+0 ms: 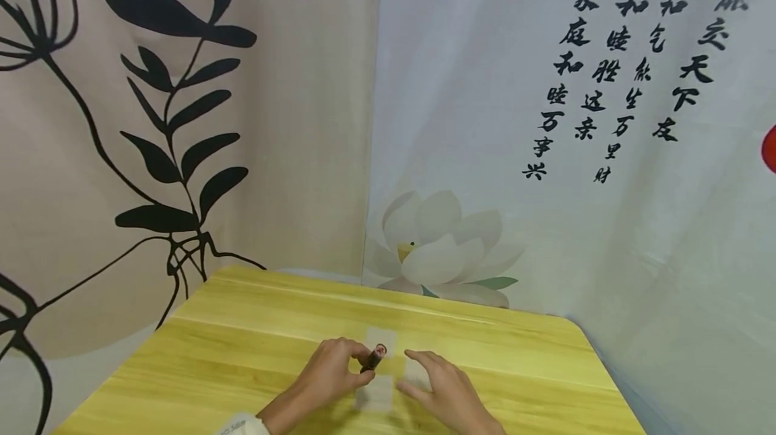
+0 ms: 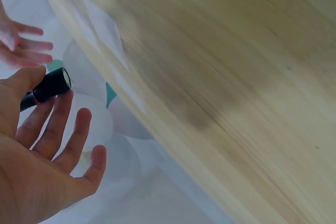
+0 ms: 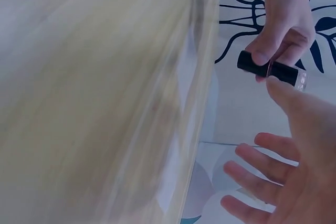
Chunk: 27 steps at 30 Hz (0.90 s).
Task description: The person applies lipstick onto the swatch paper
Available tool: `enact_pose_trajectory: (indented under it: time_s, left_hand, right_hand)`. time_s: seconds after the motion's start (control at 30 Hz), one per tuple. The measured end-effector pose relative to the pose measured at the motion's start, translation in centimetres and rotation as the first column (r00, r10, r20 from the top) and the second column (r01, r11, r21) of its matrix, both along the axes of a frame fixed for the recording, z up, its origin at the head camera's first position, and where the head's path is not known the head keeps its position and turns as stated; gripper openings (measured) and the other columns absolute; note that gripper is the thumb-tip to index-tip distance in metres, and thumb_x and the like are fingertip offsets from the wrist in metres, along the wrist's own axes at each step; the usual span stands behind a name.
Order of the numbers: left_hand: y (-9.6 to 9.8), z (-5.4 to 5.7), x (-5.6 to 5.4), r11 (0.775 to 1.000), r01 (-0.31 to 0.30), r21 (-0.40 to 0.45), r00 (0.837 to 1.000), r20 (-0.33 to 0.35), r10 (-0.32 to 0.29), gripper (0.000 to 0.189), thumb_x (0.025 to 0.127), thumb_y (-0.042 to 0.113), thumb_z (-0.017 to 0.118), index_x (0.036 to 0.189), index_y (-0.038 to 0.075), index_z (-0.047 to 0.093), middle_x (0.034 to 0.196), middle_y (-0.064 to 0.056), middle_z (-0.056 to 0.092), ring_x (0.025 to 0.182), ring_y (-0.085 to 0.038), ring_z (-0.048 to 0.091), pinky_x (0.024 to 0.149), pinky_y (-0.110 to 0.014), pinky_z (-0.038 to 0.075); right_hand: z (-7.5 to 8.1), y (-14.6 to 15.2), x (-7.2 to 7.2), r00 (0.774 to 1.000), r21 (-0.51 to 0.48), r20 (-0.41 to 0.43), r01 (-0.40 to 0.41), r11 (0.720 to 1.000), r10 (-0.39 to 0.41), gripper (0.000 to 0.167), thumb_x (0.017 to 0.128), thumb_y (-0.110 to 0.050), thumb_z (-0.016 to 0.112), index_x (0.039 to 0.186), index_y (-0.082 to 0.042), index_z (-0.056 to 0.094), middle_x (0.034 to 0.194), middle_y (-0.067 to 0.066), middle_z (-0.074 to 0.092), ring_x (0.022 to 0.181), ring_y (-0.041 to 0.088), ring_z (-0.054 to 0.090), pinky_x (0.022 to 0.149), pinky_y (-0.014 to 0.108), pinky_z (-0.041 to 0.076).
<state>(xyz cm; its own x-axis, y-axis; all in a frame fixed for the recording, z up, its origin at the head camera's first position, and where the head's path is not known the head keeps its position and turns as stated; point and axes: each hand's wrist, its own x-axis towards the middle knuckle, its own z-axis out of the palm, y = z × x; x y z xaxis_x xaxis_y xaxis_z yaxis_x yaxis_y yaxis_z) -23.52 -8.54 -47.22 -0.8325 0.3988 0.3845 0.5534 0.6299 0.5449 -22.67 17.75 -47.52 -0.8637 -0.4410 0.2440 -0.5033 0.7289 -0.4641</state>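
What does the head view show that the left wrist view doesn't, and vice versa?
Only the head view: the black brush-style calligraphy, the black leafy plant print and the red round mark.
Only the left wrist view: the round whitish end face of the small black cylindrical tube.
Both: that tube, pinched by the left hand, the right hand apart from it, the yellowish wooden table and the pale lotus print.

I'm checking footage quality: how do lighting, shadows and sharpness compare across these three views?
Head view: tabletop bright, strongly yellow, dark tube in the left hand too small for fine detail; left wrist view: tabletop paler, a broad soft-edged shadow across it; right wrist view: hazy, wood grain smeared, soft shadow patches.
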Motion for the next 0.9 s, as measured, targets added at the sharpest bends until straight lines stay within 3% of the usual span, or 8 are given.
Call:
enact_pose_trajectory:
  time_s: [0.2,0.37,0.57,0.9]
  left_hand:
    - [0.3,-0.2,0.4,0.999,-0.011,-0.031,1.0,-0.017,0.01,0.012,0.083,0.024,0.089,0.093,0.02,0.083,0.084,0.019,0.07,0.086,-0.013,0.07,0.08,-0.041,0.059]
    - [0.8,-0.2,0.4,0.999,-0.003,-0.043,1.0,-0.025,0.002,0.014,0.083,0.026,0.089,0.095,0.022,0.083,0.085,0.022,0.069,0.087,-0.013,0.069,0.083,-0.045,0.057]
    - [1.4,0.2,0.2,0.999,-0.001,-0.05,0.999,-0.045,-0.001,0.012,0.084,0.025,0.088,0.095,0.024,0.083,0.083,0.022,0.068,0.085,-0.012,0.069,0.078,-0.036,0.055]
    - [2.1,0.2,0.1,0.998,0.038,-0.056,0.998,-0.057,-0.041,0.012,0.085,0.025,0.088,0.096,0.024,0.083,0.083,0.022,0.067,0.078,0.001,0.062,0.076,-0.035,0.054]
  right_hand:
    - [0.2,-1.2,-0.1,1.0,-0.052,0.025,-0.006,0.999,0.007,0.067,0.095,-0.068,0.06,0.143,-0.021,0.062,0.134,0.0,0.068,0.115,0.029,0.069,0.082,0.043,0.06]
    - [0.4,-1.7,-0.1,0.999,-0.079,-0.032,-0.011,0.997,0.008,0.06,0.097,-0.061,0.064,0.138,-0.017,0.065,0.12,-0.002,0.073,0.105,0.024,0.071,0.077,0.036,0.059]
    - [1.0,-2.1,-0.3,0.997,-0.109,-0.077,-0.002,0.994,-0.006,0.051,0.097,-0.062,0.063,0.129,-0.023,0.068,0.106,-0.009,0.073,0.094,0.016,0.071,0.068,0.026,0.054]
    - [0.9,-2.2,-0.5,0.998,-0.127,-0.071,-0.01,0.992,0.001,0.045,0.098,-0.061,0.062,0.123,-0.024,0.07,0.099,-0.015,0.071,0.087,0.01,0.069,0.065,0.023,0.051]
